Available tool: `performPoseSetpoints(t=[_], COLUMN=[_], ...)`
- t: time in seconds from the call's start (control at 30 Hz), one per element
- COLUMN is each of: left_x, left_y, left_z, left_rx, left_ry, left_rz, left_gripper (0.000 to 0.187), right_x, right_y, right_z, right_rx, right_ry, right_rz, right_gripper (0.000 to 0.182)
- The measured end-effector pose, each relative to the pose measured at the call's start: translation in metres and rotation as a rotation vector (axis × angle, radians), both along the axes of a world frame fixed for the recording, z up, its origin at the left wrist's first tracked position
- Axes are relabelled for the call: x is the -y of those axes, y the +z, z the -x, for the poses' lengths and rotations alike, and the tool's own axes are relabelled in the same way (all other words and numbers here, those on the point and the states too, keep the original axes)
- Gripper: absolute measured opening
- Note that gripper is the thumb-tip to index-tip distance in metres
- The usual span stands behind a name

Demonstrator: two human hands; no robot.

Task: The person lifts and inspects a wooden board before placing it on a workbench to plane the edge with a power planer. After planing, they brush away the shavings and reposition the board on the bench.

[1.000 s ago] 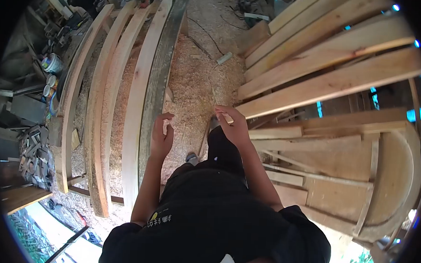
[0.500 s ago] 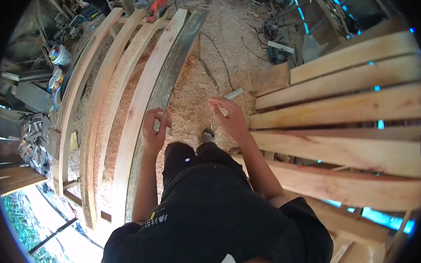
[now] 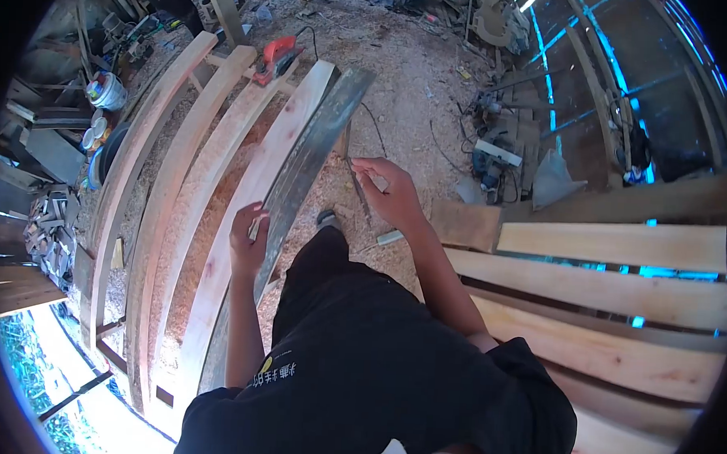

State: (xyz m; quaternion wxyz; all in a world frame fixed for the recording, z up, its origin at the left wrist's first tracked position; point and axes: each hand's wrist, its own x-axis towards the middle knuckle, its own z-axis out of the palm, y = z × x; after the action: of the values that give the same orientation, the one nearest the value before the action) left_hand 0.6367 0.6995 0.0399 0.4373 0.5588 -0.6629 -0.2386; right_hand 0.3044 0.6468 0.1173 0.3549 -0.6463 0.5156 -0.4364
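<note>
My left hand (image 3: 249,240) is over the pale plank (image 3: 238,209), its fingers curled toward the thumb. What it holds, if anything, is too small to make out. Beside that plank lies a dark, weathered board (image 3: 314,144). To the right, my right hand (image 3: 388,194) hangs above the sawdust-covered floor, thumb and fingers bent together in a pinch. Anything between those fingertips is too small to tell. Neither hand clearly touches the wood.
More long planks (image 3: 152,137) lie side by side at the left, with a red power tool (image 3: 277,59) at their far end. Wide boards (image 3: 614,244) fill the right side. A white bucket (image 3: 106,92) stands far left. Cables and another tool (image 3: 496,156) lie on the floor ahead.
The view has shifted; the right-hand boards sit lower in it and more floor shows ahead. My left hand has moved from the dark board's edge to over the pale plank. A foot has stepped forward.
</note>
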Motion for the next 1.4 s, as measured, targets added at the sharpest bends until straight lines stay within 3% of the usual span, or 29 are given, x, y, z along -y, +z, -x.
performPoseSetpoints(t=[0.2,0.37,0.57,0.63,0.77,0.87,0.93,1.03,1.27,1.4], left_x=[0.152,0.239,0.336,0.363,0.419,0.452,0.468,0.49,0.564,0.616], left_y=[0.07,0.101,0.065,0.054,0.047,0.051,0.049,0.047,0.028,0.008], left_z=[0.085,0.138,0.19,0.218,0.281,0.315,0.335,0.354,0.35,0.342], left_rx=[-0.021,-0.069,-0.143,-0.196,-0.355,-0.156,-0.156,-0.257,-0.131,-0.231], left_ry=[-0.061,-0.061,0.094,0.244,0.43,0.482,0.527,0.618,0.674,0.861], left_rz=[0.043,0.087,0.108,0.02,0.077,0.087,0.064,-0.006,-0.035,-0.007], left_gripper=[0.014,0.015,0.006,0.005,0.004,0.005,0.007,0.007,0.006,0.008], right_x=[0.113,0.204,0.339,0.385,0.472,0.533,0.565,0.612,0.724,0.797], right_y=[0.032,0.026,0.011,0.01,0.013,0.023,0.025,0.024,0.013,0.004], right_z=[0.046,0.086,0.15,0.179,0.227,0.254,0.271,0.276,0.255,0.222], right_rx=[-0.086,0.04,0.043,0.005,-0.043,-0.092,-0.133,-0.136,-0.149,-0.194], right_ry=[0.012,0.053,0.198,0.278,0.395,0.474,0.543,0.627,0.754,0.906], right_rz=[0.023,0.038,0.067,0.072,0.029,0.056,0.04,0.009,0.029,0.088], right_gripper=[0.029,0.028,0.027,0.027,0.026,0.027,0.027,0.027,0.026,0.028])
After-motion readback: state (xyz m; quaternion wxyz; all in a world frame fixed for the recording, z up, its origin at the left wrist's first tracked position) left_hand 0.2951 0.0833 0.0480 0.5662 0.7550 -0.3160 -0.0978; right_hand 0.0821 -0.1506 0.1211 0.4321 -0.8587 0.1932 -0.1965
